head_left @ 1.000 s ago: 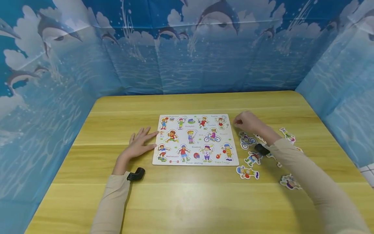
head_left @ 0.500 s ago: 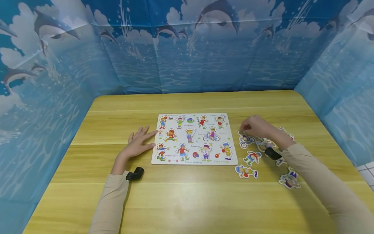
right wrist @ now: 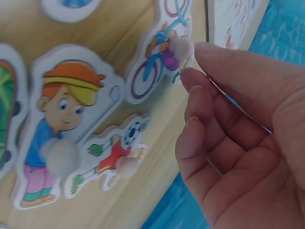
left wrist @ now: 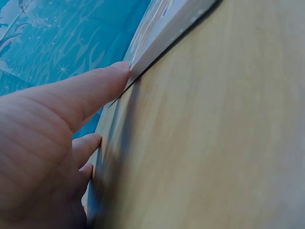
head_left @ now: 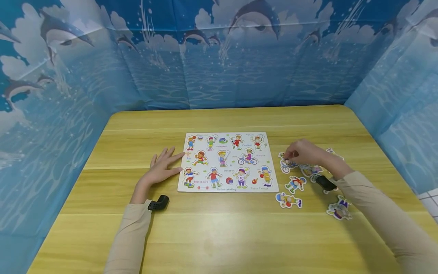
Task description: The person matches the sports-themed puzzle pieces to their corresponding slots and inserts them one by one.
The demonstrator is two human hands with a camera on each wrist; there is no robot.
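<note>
My left hand (head_left: 160,169) lies with fingers spread at the left side of a white puzzle board (head_left: 270,160) printed with sports figures. In the left wrist view, its thumb (left wrist: 102,83) touches the board's edge. Right of the board, my right hand (head_left: 302,152) is low over a bicycle puzzle piece (head_left: 285,167). The right wrist view shows thumb and index fingertips close beside that piece's round knob (right wrist: 182,47), with a gap between them and the other fingers loosely bent. A golfer puzzle piece (right wrist: 71,109) and a football puzzle piece (right wrist: 114,157) lie nearby, both knobbed.
Several more loose pieces lie right of the board, among them a table tennis piece (head_left: 289,200), a roller-skating piece (head_left: 295,184) and an overlapping pair (head_left: 339,209). Black wrist cameras sit on both sleeves. A blue dolphin curtain (head_left: 219,83) surrounds the wooden table (head_left: 219,236).
My right hand has moved from beside the board's upper right corner, right and toward me, down to the bicycle puzzle piece. The left hand keeps its place at the board.
</note>
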